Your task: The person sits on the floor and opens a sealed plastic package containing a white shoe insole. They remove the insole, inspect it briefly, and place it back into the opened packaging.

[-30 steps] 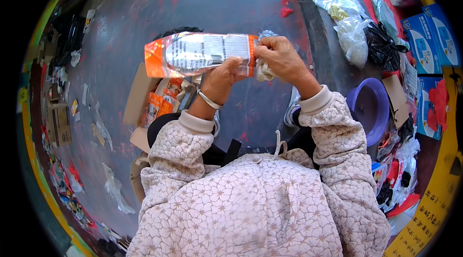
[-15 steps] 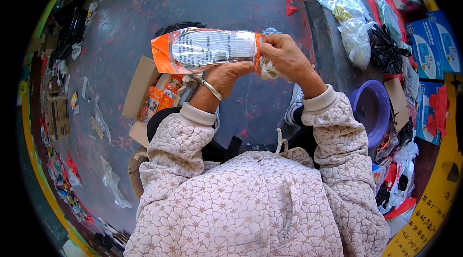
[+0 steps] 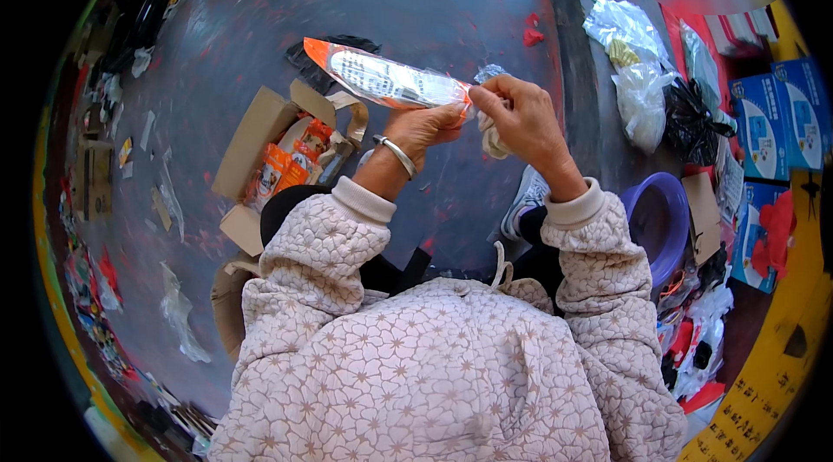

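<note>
Out in front of me, above the floor, is a flat orange-and-clear plastic packet (image 3: 390,80) with a white knitted item inside, tilted with its left end higher. My left hand (image 3: 421,134), a bangle at its wrist, grips the near edge of the packet's right end between thumb and fingers. At that same end, my right hand (image 3: 528,122) pinches the orange edge. Crumpled cream cloth (image 3: 495,141) hangs beneath my right hand; its hold is partly hidden by the fingers.
An open cardboard box (image 3: 252,145) of orange packets stands left of my legs. On the right are a purple basin (image 3: 661,223), clear plastic bags (image 3: 640,98), a black bag (image 3: 694,124) and blue boxes (image 3: 764,128). Plastic scraps (image 3: 178,314) lie on the floor at left. A blurred shape shows top right.
The packet has turned from nearly level and facing me to a slanted, more edge-on pose, its left end now higher. Both hands keep hold of its right end. A blurred shape has appeared top right.
</note>
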Tool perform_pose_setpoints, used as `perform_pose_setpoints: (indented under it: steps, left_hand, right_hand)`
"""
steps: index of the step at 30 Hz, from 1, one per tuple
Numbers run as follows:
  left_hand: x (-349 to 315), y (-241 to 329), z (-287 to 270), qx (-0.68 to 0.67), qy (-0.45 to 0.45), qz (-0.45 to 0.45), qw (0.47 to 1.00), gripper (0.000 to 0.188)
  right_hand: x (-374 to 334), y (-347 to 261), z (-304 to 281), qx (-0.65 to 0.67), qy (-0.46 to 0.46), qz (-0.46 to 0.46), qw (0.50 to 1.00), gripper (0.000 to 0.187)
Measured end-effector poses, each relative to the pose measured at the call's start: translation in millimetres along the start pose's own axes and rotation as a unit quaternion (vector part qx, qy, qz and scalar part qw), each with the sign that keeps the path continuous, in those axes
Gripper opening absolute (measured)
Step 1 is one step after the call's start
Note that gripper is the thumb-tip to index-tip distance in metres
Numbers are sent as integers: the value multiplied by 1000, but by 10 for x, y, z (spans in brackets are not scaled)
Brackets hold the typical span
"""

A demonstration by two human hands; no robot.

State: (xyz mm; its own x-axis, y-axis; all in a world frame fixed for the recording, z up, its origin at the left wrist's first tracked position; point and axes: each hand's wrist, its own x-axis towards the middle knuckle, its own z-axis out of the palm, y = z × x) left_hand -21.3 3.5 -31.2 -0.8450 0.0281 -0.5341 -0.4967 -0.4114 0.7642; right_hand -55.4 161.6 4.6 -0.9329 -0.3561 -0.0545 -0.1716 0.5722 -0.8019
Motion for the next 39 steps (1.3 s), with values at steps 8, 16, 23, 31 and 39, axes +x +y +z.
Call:
perform_pose_setpoints:
  steps: [8,16,23,31,39]
  left_hand:
    - [102,-117,10,63,20,82,994,29]
    - [17,11,21,44,-53,67,995,38]
    - [35,117,12,13,-79,-9,997,37]
    - [3,7,-90,73,-121,99,985,41]
    - [-67,81,124,33,-47,62,996,37]
  right_hand:
    - [-44,-9,125,-34,8,-49,998,18]
    - [-25,59,186,75,86,16,993,16]
    - [21,170,155,173,79,98,977,15]
    - [8,93,87,85,43,68,993,13]
    - [-1,138,110,50,102,-5,994,13]
